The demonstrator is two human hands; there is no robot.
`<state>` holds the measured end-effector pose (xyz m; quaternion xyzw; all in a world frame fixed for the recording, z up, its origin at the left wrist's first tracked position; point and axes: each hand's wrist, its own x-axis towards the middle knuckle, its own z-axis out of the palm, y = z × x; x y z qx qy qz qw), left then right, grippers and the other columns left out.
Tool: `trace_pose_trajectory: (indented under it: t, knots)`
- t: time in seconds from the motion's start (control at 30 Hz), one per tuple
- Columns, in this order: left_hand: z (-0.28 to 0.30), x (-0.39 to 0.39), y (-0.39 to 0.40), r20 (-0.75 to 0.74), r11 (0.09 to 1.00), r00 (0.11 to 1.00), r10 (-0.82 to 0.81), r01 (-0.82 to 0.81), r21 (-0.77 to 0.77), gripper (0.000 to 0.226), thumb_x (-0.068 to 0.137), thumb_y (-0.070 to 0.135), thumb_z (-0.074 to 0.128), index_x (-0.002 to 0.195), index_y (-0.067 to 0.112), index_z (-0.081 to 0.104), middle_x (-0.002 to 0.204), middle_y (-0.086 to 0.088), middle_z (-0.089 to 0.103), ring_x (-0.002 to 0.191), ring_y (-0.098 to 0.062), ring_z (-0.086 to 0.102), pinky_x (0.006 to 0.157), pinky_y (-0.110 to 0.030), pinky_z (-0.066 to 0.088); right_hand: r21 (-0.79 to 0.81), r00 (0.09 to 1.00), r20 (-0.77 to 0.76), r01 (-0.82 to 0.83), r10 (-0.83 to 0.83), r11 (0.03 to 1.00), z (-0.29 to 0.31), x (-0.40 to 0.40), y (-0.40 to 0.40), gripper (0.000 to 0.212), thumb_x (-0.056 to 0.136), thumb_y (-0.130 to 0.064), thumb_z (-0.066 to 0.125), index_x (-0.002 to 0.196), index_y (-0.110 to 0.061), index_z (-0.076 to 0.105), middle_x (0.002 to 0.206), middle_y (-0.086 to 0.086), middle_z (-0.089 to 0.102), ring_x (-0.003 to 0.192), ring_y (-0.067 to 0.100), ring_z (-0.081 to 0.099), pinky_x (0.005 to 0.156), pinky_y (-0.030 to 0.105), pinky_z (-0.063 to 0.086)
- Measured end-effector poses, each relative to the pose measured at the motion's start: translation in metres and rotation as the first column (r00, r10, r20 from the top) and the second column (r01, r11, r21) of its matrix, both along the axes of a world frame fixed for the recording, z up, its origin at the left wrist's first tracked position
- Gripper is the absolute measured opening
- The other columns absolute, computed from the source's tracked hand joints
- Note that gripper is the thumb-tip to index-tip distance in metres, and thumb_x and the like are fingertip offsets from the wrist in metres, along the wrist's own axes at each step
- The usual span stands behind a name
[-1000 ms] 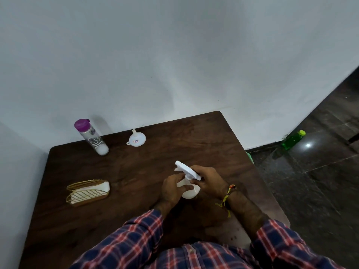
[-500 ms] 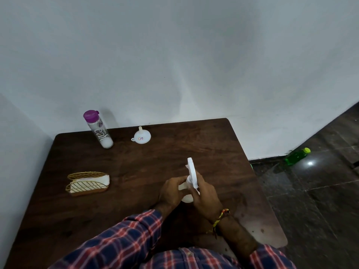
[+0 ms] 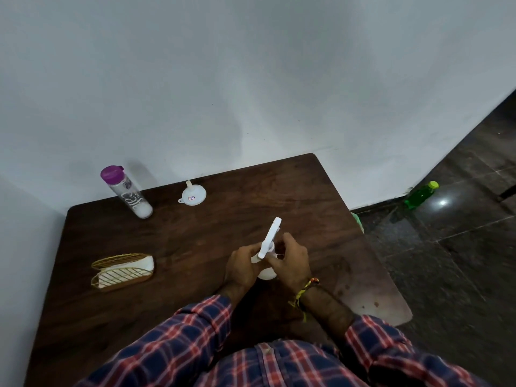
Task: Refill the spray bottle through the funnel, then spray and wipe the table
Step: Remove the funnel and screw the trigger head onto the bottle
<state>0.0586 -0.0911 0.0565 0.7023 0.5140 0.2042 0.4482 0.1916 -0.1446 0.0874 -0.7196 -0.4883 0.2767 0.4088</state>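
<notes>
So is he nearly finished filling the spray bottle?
Not yet. Both hands, left and right, hold the white plastic spray bottle, working at its top. The small white funnel and purple-capped clear bottle stand untouched. Pouring, spraying and wiping the brown wooden table remain.

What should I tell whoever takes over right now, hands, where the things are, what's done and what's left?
Left hand grips the body of the white spray bottle near the table's middle; right hand holds its neck under the spray head, which looks to be mid-unscrewing.
White funnel lies at the far edge, untouched. Purple-capped bottle stands capped at the far left corner. Wire holder with white cloth or napkins sits at the left.
Done: nothing visible beyond handling the head.
Left: remove head, seat funnel, pour, refit, spray, wipe.
</notes>
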Motion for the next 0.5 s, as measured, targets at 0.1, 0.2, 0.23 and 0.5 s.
trace_pose_trajectory:
  t: [0.1, 0.2, 0.23, 0.5]
  knots:
    - [0.004, 0.004, -0.005, -0.031, 1.0, 0.999, 0.031, -0.031, -0.001, 0.031, 0.083, 0.057, 0.064, 0.107, 0.038, 0.072, 0.085, 0.025, 0.07, 0.086, 0.003, 0.066, 0.07, -0.013, 0.049, 0.026, 0.999, -0.025, -0.044, 0.045, 0.999, -0.006, -0.007, -0.007, 0.031, 0.083, -0.029, 0.069, 0.112, -0.02, 0.063, 0.096, -0.007, 0.072, 0.09, 0.01, 0.068, 0.078, 0.031, 0.056]
    - [0.004, 0.007, -0.011, -0.112, 0.995, 0.99, 0.083, -0.077, 0.061, 0.032, 0.085, 0.056, 0.063, 0.104, 0.033, 0.073, 0.089, 0.016, 0.073, 0.082, 0.001, 0.064, 0.066, -0.012, 0.045, 0.056, 1.0, 0.018, -0.024, 0.023, 0.998, -0.007, -0.008, -0.005, 0.013, 0.087, -0.02, 0.066, 0.1, -0.021, 0.067, 0.089, -0.009, 0.072, 0.083, 0.007, 0.065, 0.076, 0.025, 0.052]
    - [0.005, 0.008, -0.012, -0.143, 0.992, 0.985, 0.095, -0.082, 0.097, 0.032, 0.084, 0.056, 0.063, 0.103, 0.032, 0.073, 0.089, 0.015, 0.073, 0.082, 0.0, 0.063, 0.065, -0.01, 0.041, 0.063, 0.999, 0.013, -0.053, 0.052, 0.997, -0.006, -0.006, -0.002, 0.009, 0.087, -0.018, 0.066, 0.096, -0.019, 0.068, 0.087, -0.007, 0.071, 0.081, 0.008, 0.065, 0.075, 0.025, 0.051]
    - [-0.015, -0.004, 0.02, -0.244, 0.948, 0.918, -0.312, 0.285, -0.142, 0.076, 0.076, 0.036, 0.08, 0.142, 0.018, 0.047, 0.134, 0.0, 0.059, 0.123, -0.018, 0.056, 0.101, -0.034, 0.046, -0.086, 0.868, -0.112, -0.494, 0.484, 0.865, 0.005, 0.042, 0.018, 0.024, 0.087, -0.015, 0.069, 0.111, -0.011, 0.068, 0.115, 0.004, 0.071, 0.105, 0.016, 0.066, 0.095, 0.038, 0.052]
